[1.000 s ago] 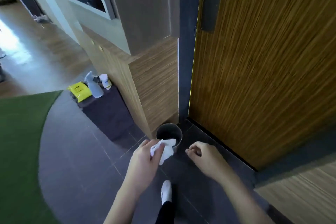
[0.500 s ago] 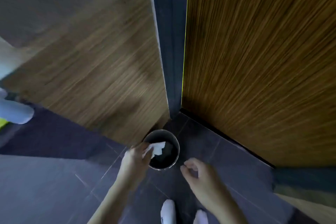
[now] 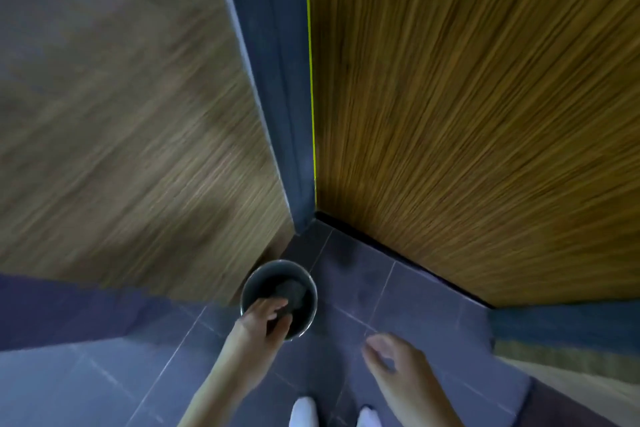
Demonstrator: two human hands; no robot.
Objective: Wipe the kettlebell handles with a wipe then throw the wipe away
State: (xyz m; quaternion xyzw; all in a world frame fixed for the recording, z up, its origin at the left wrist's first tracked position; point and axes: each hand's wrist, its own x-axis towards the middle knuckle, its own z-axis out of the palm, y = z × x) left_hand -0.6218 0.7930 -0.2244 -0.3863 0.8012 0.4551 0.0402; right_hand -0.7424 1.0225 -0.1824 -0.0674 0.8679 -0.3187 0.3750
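Head view looks straight down into a corner where a wood panel [image 3: 121,149] on the left meets a wood door [image 3: 485,114] on the right, with a dark frame [image 3: 277,80] between them. Much of the picture is blurred.

On the dark tile floor [image 3: 398,295], just in front of this corner, stands a small round bin [image 3: 304,282] with a metal rim and a dark inside. The left hand [image 3: 265,321] reaches over the near left edge of the bin, and its fingers [image 3: 277,305] are loosely curved and point down into the opening. I see nothing white between them, so the hand seems to hold nothing. The wipe does not show clearly; a dim grey lump [image 3: 292,289] lies inside the bin, but I cannot tell if this is the wipe.

The right hand [image 3: 391,362] hangs above the floor, to the right of the bin and apart from it. Its fingers are relaxed and a little curled, and it holds nothing.

At the bottom edge, two white socks [image 3: 303,412] stand on the tiles between the two forearms.
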